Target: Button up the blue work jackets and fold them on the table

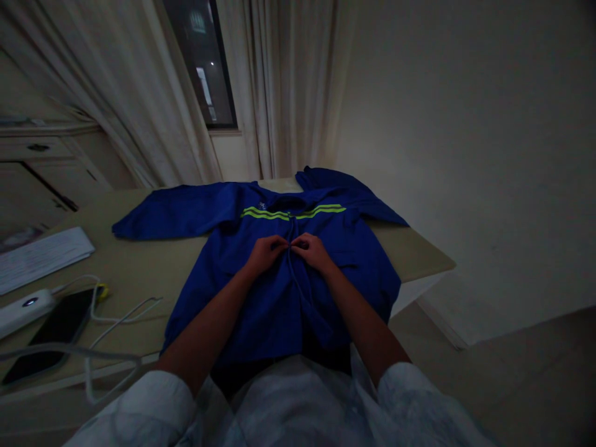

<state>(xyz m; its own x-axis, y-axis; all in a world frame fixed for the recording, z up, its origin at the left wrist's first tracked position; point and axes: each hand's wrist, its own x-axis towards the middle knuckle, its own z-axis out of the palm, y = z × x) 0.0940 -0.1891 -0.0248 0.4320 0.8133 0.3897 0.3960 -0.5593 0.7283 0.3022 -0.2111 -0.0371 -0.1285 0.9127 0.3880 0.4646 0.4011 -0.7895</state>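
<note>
A blue work jacket (pixel 261 316) with yellow-green stripes across the chest lies spread over the table, collar away from me and sleeves out to the sides. At the middle of its front opening, my left hand (pixel 270 251) pinches one edge of the cloth. My right hand (pixel 311 249) meets it there, fingers closed on the other edge. Both sets of fingertips nearly touch just below the stripes. Whether a button or other fastener is between them is too small and dark to tell. Below the hands, the front edges hang apart toward the hem.
On the left of the table (pixel 149 267) are a stack of papers (pixel 46 254), a white power bank (pixel 28 310), a dark phone (pixel 56 332) and a loose white cable (pixel 116 321). Curtains (pixel 288 87) and a wall stand behind. The table's corner juts out at right.
</note>
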